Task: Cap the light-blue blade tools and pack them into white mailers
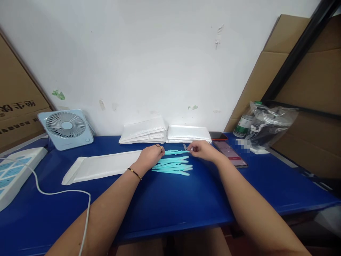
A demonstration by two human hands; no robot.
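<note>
A small pile of slim teal plastic tools (172, 166) lies on the blue table (170, 202). One teal tool (176, 152) is held level above the pile's far edge. My left hand (150, 155) is curled shut on its left end. My right hand (200, 149) pinches its right tip, fingers closed. A long white padded envelope (102, 165) lies flat just left of my left hand, its open end toward the left.
Two stacks of white padded envelopes (163, 133) lean at the wall behind. A pale blue desk fan (66, 128) stands back left, a white power strip (13, 172) with cable at far left. Two phones (229, 151), a bottle and a plastic bag (266, 124) sit right.
</note>
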